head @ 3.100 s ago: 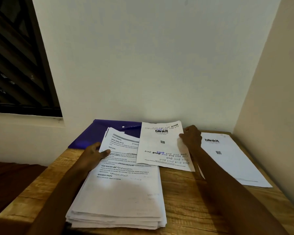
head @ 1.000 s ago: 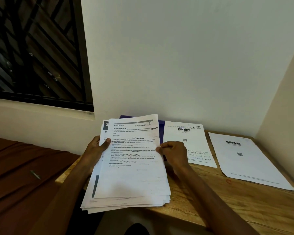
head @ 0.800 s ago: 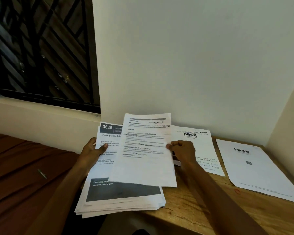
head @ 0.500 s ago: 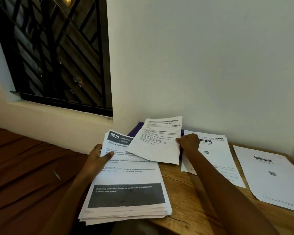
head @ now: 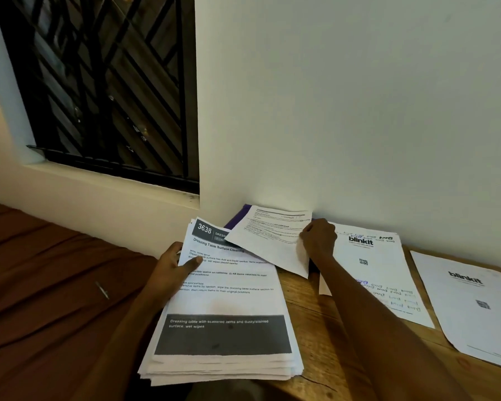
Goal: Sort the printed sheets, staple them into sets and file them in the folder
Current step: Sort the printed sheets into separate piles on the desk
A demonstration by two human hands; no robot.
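A thick stack of printed sheets point(head: 226, 308) lies at the wooden table's left end, topped by a page headed "3638 Dressing Table Surface Cleaning". My left hand point(head: 172, 269) grips the stack's left edge, thumb on top. My right hand point(head: 318, 238) pinches the right edge of a single text sheet point(head: 269, 238), which lies slanted over the purple folder point(head: 239, 217) by the wall and overlaps the stack's top corner. Two "blinkit" sheets lie to the right: one with handwriting point(head: 373, 273), one nearly blank point(head: 472, 302).
The table point(head: 315, 328) stands in a corner, with white walls behind and to the right. A barred window is at upper left. Left of the table is a brown fabric surface point(head: 41, 299) with a small thin metal object point(head: 102, 290) on it.
My right hand lifted the top text sheet off the stack and carried it back toward the folder, lowering it there. The "3638" page is now uncovered. The view has swung left.
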